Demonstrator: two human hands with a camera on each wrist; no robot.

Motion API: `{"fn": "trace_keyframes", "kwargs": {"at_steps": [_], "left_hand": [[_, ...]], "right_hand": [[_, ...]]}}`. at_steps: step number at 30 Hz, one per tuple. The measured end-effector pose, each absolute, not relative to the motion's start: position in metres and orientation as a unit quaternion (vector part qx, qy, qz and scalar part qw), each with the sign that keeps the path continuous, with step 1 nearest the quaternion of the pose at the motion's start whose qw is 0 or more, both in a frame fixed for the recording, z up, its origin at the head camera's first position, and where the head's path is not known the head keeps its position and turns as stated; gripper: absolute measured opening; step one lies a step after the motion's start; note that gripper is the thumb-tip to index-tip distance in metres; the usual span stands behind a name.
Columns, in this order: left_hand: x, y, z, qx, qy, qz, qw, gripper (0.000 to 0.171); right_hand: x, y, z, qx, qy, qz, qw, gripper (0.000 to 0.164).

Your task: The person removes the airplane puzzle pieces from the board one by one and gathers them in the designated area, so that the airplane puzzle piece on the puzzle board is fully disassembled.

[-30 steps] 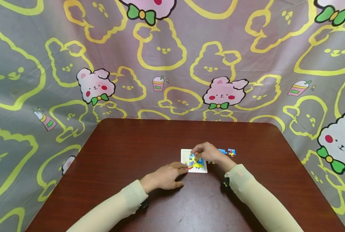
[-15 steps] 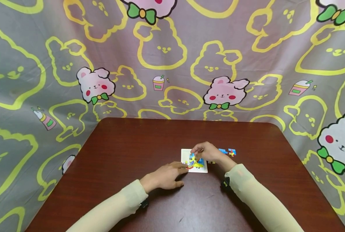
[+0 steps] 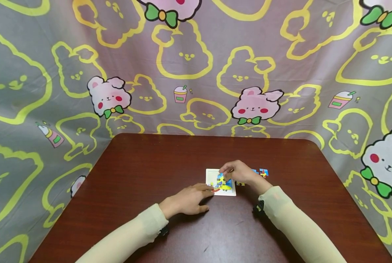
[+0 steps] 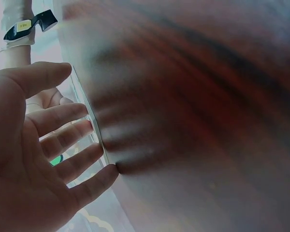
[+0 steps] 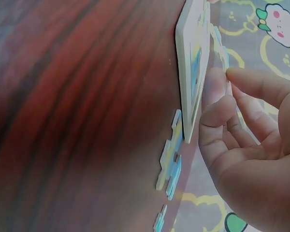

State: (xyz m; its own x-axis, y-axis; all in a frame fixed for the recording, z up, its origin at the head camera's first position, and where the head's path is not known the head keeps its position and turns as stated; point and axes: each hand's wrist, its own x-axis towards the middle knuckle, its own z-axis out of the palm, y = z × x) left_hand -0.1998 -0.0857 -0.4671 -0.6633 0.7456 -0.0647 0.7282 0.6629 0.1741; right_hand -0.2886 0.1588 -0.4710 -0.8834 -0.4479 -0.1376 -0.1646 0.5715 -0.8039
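Observation:
My right hand (image 3: 238,171) pinches a jigsaw piece (image 5: 219,41) between thumb and fingertips, just over the puzzle tray. Blue and yellow show on the piece (image 3: 220,177) in the head view. Pale-rimmed and square, the puzzle tray (image 3: 230,194) lies on the table with a partly assembled, brightly coloured picture inside. My left hand (image 3: 189,199) rests at the tray's left side, its fingertips overlapping that edge. In the left wrist view the fingers of the left hand (image 4: 43,140) are spread and grip nothing. The right hand covers the tray's upper right part.
Several loose jigsaw pieces lie right of the tray, among them a blue one with red and yellow (image 3: 263,172) and a yellowish one (image 3: 240,184) close to the tray's edge. The brown table (image 3: 150,160) ends at a patterned curtain (image 3: 189,120) behind.
The right hand has shifted slightly to the right, and the pinched jigsaw piece has tilted and moved with it. The left hand and the tray stay where they were.

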Motion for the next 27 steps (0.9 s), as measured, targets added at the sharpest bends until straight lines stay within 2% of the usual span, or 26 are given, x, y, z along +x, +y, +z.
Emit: {"fn": "trace_keyframes", "kwargs": {"at_steps": [17,27], "left_hand": [[-0.199,-0.086,-0.467,0.4,0.912,0.065,0.07,0.054],[-0.199,-0.086,-0.467,0.403,0.911,0.062,0.064,0.054]], "right_hand": [[-0.284,0.19,-0.469,-0.132,0.867,-0.451,0.167,0.021],[-0.28,0.214,-0.467,-0.145,0.864,-0.452,0.168,0.02]]}}
